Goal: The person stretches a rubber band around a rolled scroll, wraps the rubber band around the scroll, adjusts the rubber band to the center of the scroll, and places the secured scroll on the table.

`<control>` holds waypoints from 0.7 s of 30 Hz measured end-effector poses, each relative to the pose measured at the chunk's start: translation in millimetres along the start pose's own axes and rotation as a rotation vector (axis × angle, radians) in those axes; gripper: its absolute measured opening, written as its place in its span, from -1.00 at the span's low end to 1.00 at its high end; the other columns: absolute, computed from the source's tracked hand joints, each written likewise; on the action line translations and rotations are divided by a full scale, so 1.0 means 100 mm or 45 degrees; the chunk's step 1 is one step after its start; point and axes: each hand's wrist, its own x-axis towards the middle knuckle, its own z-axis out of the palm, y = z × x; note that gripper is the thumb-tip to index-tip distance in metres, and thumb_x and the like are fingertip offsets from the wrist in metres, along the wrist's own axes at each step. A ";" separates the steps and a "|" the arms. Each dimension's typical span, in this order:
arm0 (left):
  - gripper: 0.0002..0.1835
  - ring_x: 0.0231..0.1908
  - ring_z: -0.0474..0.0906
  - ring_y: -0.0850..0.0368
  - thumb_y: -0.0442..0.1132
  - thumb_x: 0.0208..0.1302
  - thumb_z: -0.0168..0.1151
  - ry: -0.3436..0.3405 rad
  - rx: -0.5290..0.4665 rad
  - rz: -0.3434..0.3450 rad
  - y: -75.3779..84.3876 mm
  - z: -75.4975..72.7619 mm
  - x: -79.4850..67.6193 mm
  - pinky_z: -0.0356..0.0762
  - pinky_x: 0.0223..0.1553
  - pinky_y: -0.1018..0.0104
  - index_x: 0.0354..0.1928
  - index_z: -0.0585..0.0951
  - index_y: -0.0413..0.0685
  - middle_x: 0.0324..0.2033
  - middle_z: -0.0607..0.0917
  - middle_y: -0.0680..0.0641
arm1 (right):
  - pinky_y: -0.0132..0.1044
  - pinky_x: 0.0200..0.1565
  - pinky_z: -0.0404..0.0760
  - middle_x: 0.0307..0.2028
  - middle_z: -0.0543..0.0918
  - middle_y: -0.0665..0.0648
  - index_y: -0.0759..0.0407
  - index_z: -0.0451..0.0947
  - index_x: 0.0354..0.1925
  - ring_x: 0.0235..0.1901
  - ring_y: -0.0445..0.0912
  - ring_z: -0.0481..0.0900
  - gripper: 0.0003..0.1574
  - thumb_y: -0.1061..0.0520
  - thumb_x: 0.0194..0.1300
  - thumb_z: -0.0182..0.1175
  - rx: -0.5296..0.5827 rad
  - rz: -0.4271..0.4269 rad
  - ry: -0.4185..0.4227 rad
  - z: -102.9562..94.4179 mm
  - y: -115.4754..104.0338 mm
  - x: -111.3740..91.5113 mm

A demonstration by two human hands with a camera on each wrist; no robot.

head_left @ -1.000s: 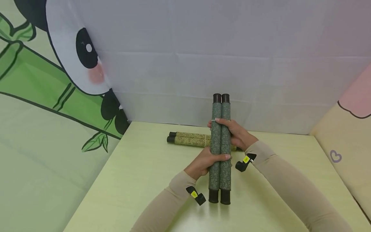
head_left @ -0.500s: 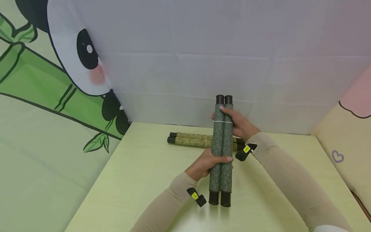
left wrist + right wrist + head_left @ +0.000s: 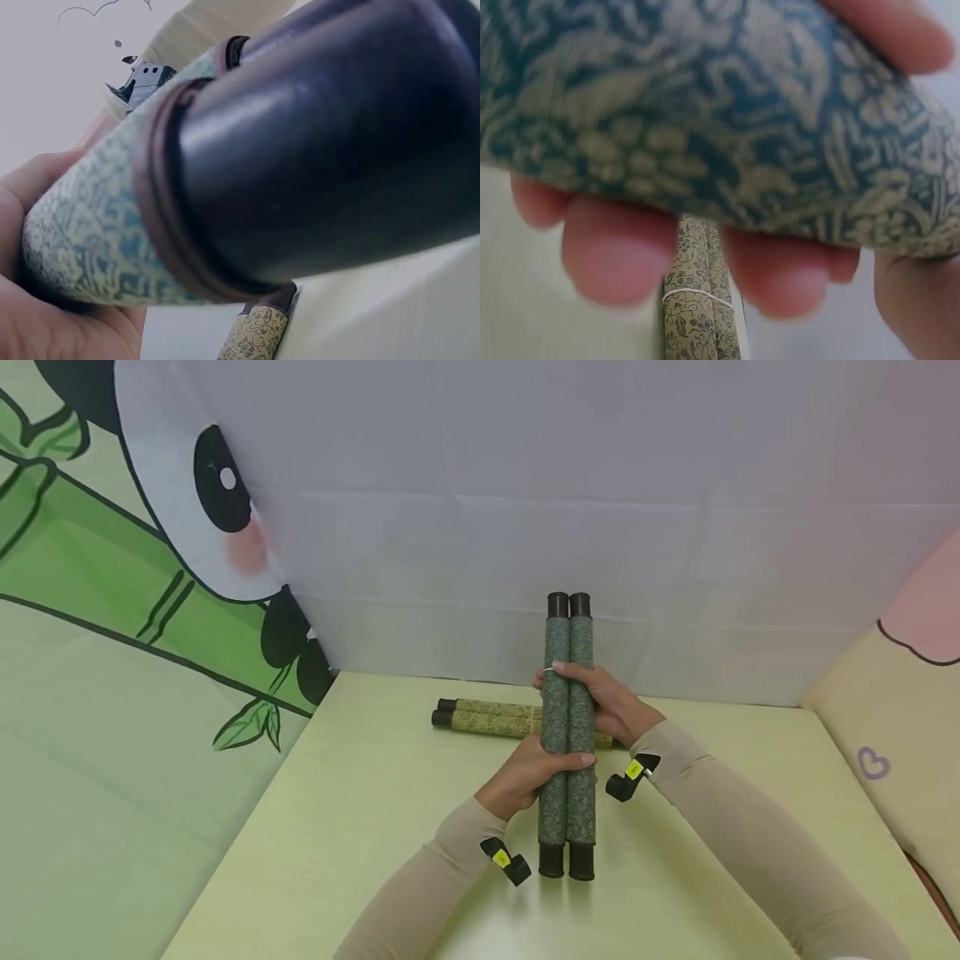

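In the head view, two blue-green patterned scrolls (image 3: 555, 718) stand side by side with dark knobs at both ends, raised over the table. My left hand (image 3: 531, 770) grips both around their lower half, thumb laid across the front. Higher up, my right hand (image 3: 609, 693) holds them from the right, its thumb on a thin white band (image 3: 549, 669). The left wrist view shows a dark end knob (image 3: 322, 142) close up. In the right wrist view, fingertips (image 3: 619, 251) curl under the patterned roll (image 3: 705, 112). Behind lies a pair of yellow patterned scrolls (image 3: 491, 722), partly hidden.
The pale table (image 3: 360, 827) reaches back to a white cloth wall (image 3: 480, 552). A printed panda and bamboo cloth (image 3: 90, 693) hangs on the left. Another cloth (image 3: 885, 727) with pink and a heart borders the right side.
My right hand slides up the blue-green scrolls, uncovering the white band, then comes back down over it. The left hand keeps its grip, and the scrolls shift slightly.
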 end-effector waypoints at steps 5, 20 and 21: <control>-0.45 -0.21 0.69 0.00 -0.23 0.25 0.45 -0.007 -0.024 -0.008 0.01 -0.01 -0.01 0.68 -0.13 0.09 0.23 0.47 -0.18 -0.10 0.66 -0.18 | -0.11 0.00 0.63 -0.01 0.68 0.13 0.27 0.05 0.48 0.02 -0.05 0.66 -0.29 -0.01 0.61 0.03 0.040 0.044 -0.063 -0.04 -0.06 0.02; -0.52 -0.23 0.69 0.00 -0.23 0.24 0.44 -0.007 -0.044 -0.046 0.03 0.03 -0.03 0.68 -0.14 0.09 0.15 0.52 -0.21 -0.13 0.67 -0.17 | -0.10 -0.11 0.64 -0.07 0.73 0.13 0.30 0.19 0.44 -0.01 -0.06 0.69 -0.32 0.00 0.58 0.10 -0.030 0.013 0.002 -0.03 -0.17 0.07; -0.52 -0.23 0.69 0.00 -0.23 0.25 0.44 -0.008 -0.043 -0.043 0.04 0.03 -0.03 0.68 -0.14 0.09 0.15 0.52 -0.21 -0.13 0.67 -0.17 | -0.11 -0.13 0.64 -0.08 0.73 0.12 0.30 0.24 0.40 -0.03 -0.07 0.68 -0.38 0.00 0.58 0.09 -0.034 0.008 0.000 -0.01 -0.13 0.06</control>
